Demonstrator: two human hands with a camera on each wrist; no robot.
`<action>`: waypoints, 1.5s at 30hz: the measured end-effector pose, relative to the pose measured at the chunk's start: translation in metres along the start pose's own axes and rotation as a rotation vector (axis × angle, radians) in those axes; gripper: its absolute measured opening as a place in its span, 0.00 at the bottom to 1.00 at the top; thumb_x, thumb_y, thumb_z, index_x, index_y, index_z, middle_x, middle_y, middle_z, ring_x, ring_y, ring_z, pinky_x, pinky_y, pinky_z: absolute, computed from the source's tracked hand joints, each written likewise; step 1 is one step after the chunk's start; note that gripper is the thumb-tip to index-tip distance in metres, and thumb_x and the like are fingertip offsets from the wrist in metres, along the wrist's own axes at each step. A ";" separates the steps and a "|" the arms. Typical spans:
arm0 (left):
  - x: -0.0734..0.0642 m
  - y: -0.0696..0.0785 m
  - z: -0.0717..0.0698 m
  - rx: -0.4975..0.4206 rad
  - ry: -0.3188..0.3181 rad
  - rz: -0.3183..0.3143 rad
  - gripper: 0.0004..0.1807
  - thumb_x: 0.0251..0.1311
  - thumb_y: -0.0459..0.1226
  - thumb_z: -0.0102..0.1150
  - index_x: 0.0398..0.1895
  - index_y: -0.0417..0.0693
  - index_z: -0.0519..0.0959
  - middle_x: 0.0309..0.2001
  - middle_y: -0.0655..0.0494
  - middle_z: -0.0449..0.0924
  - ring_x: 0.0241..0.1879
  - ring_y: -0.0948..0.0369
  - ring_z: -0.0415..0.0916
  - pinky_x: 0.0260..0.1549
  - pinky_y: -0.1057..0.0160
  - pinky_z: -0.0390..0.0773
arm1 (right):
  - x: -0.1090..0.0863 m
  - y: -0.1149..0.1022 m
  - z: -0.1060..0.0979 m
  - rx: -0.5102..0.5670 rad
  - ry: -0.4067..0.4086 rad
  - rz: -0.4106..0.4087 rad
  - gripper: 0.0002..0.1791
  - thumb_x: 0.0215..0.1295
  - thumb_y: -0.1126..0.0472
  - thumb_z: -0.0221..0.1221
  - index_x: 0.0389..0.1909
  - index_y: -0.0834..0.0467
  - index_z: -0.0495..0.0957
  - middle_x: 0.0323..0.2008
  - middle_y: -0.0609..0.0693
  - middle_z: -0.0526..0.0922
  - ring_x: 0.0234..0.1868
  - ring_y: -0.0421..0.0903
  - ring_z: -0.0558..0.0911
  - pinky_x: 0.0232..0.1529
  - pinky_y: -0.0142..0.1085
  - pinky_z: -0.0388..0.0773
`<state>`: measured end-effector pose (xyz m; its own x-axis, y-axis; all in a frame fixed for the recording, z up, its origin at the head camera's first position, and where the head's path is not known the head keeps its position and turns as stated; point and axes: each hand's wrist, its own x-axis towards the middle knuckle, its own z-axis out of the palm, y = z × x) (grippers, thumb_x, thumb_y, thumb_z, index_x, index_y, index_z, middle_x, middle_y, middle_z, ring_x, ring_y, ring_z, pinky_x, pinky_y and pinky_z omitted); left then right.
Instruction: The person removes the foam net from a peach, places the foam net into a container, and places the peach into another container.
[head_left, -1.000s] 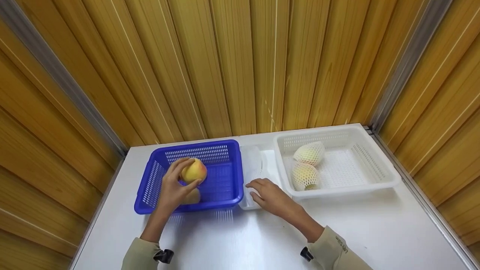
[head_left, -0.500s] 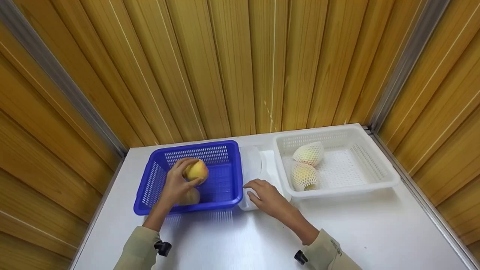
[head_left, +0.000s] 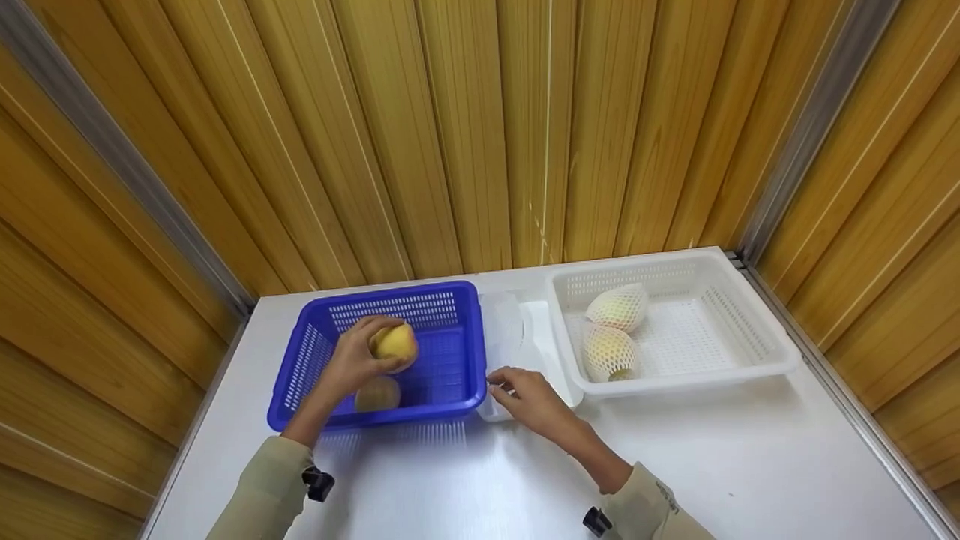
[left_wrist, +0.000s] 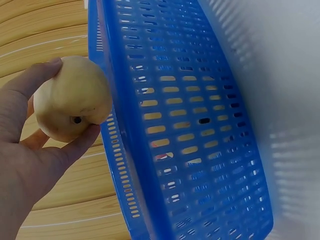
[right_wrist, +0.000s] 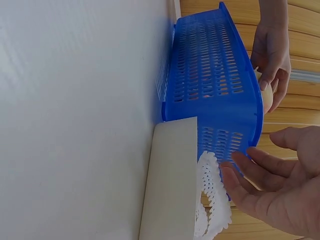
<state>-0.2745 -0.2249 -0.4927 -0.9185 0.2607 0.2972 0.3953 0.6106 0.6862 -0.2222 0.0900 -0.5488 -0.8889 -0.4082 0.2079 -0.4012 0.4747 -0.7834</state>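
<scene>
From the head view, two bare forearms in pale sleeves (head_left: 262, 480) reach forward over a white bench (head_left: 450, 480). The left hand (head_left: 355, 358) arches over a blue basket (head_left: 481, 360), palm side down, fingers and thumb curved around a yellow fruit (head_left: 396, 345). A second fruit (head_left: 377, 394) lies in the basket below that wrist. The right hand (head_left: 529, 397) angles inward, well apart from the left, its fingers loosely bent above a pale plastic tray (head_left: 502, 322) between the two baskets. In the white basket (head_left: 690, 337) to the right sit two fruits in foam nets (head_left: 609, 349). From the left wrist, the thumb and fingers clasp opposite sides of the held fruit, its dark stem hollow facing the camera. From the right wrist, the held fruit shows beside the blue rim; the right hand is half open, thumb apart from the fingers, fingertips close to the rim and a white foam net (right_wrist: 216, 187); whether they touch cannot be told.
</scene>
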 end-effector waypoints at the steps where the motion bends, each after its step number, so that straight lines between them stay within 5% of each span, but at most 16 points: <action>1: 0.000 0.000 -0.001 0.007 -0.005 -0.001 0.29 0.45 0.32 0.81 0.55 0.46 0.83 0.57 0.46 0.79 0.57 0.47 0.76 0.49 0.44 0.82 | 0.001 0.000 0.000 0.016 -0.003 0.005 0.13 0.75 0.60 0.58 0.51 0.65 0.81 0.46 0.56 0.87 0.46 0.52 0.86 0.48 0.45 0.85; 20: 0.021 -0.007 0.010 0.102 -0.185 0.016 0.28 0.48 0.36 0.79 0.55 0.42 0.82 0.54 0.44 0.81 0.50 0.47 0.77 0.46 0.47 0.81 | 0.005 0.002 0.003 0.136 0.002 0.064 0.09 0.74 0.62 0.59 0.48 0.63 0.79 0.43 0.54 0.87 0.43 0.49 0.86 0.44 0.38 0.85; 27: 0.037 -0.013 0.015 0.169 -0.257 0.077 0.28 0.47 0.36 0.79 0.54 0.40 0.82 0.51 0.41 0.82 0.51 0.44 0.77 0.50 0.42 0.79 | 0.006 0.006 0.005 0.429 -0.033 0.182 0.12 0.73 0.64 0.59 0.50 0.68 0.74 0.43 0.58 0.84 0.43 0.57 0.87 0.45 0.43 0.87; 35: 0.041 -0.018 0.023 0.236 -0.324 0.108 0.27 0.46 0.33 0.79 0.52 0.38 0.82 0.49 0.41 0.83 0.51 0.43 0.77 0.54 0.39 0.76 | 0.014 0.012 0.012 0.784 -0.073 0.323 0.17 0.70 0.69 0.59 0.53 0.72 0.67 0.45 0.60 0.79 0.44 0.48 0.85 0.53 0.46 0.85; 45: 0.041 -0.020 0.034 0.374 -0.325 0.255 0.27 0.39 0.39 0.80 0.46 0.42 0.84 0.43 0.45 0.86 0.45 0.46 0.81 0.45 0.46 0.75 | 0.014 0.018 0.013 0.958 -0.104 0.346 0.17 0.70 0.71 0.58 0.53 0.69 0.64 0.44 0.60 0.80 0.42 0.48 0.85 0.54 0.46 0.84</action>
<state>-0.3202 -0.2012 -0.5164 -0.7705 0.6164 0.1624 0.6321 0.7061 0.3190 -0.2386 0.0829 -0.5670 -0.8805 -0.4545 -0.1350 0.2599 -0.2245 -0.9392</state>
